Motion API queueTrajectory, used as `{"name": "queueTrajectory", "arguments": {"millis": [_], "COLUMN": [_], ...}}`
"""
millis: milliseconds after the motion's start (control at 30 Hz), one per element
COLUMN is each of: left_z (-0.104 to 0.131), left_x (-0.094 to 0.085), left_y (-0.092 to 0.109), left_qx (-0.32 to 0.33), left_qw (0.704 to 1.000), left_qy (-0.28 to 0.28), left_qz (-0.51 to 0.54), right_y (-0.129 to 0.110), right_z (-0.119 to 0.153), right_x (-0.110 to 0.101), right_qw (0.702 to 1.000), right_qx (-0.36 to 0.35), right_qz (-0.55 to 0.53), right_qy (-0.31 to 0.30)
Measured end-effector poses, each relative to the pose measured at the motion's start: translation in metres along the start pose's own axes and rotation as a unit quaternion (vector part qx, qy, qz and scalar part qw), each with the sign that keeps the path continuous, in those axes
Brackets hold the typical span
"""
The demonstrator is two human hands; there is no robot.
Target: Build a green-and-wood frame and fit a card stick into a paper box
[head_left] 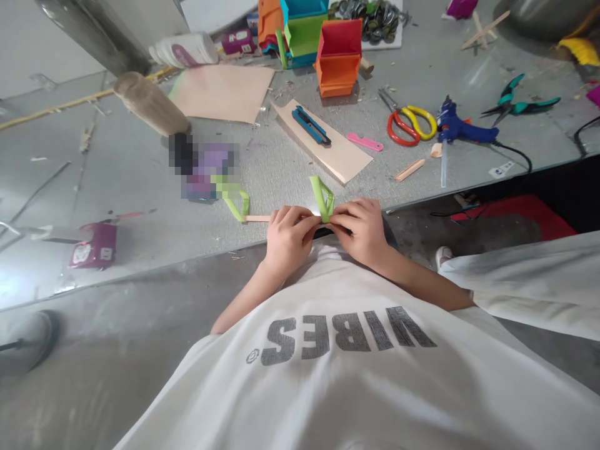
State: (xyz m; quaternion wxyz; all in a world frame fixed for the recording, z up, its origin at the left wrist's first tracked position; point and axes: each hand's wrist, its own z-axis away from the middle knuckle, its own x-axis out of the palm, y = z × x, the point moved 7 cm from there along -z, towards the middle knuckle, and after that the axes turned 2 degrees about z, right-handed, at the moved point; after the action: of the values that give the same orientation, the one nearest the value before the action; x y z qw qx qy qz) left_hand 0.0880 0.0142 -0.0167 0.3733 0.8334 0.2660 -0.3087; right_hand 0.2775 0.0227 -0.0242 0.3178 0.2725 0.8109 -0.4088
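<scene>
A thin wooden stick (257, 219) lies across in front of my chest at the table's front edge. My left hand (289, 236) is closed, its fingers pinching the stick. At the stick's right end my right hand (360, 231) pinches the base of a folded green paper strip (322, 199), close to my left fingertips. Another green strip, bent into a loop (244, 203), sits at the stick's left end. Fingers hide the middle of the stick and the exact joint with the right strip.
Beyond my hands lie a cardboard piece (347, 164) with a blue cutter (311, 125), a pink cutter (365, 142), scissors (404, 126), a blue glue gun (469, 130) and pliers (520, 105). Paper boxes (338, 69) stand farther back. A person's white-clothed leg (525, 256) is at right.
</scene>
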Motion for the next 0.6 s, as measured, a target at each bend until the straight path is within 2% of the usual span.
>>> {"name": "queueTrajectory", "arguments": {"millis": [167, 400, 600], "left_z": [-0.006, -0.02, -0.027], "left_x": [-0.011, -0.002, -0.004], "left_y": [-0.009, -0.011, -0.011], "left_qx": [-0.001, -0.073, -0.068], "left_qw": [0.997, 0.99, 0.987], "left_qy": [-0.053, -0.093, -0.105], "left_qz": [0.052, 0.074, 0.099], "right_y": [-0.005, -0.006, -0.005], "right_z": [-0.006, -0.007, -0.004], "right_x": [0.005, 0.004, 0.003], "right_qw": [1.0, 1.0, 1.0], "right_qx": [-0.027, -0.021, -0.019], "right_qz": [0.004, -0.011, -0.006], "right_qy": [-0.013, -0.019, 0.001]}}
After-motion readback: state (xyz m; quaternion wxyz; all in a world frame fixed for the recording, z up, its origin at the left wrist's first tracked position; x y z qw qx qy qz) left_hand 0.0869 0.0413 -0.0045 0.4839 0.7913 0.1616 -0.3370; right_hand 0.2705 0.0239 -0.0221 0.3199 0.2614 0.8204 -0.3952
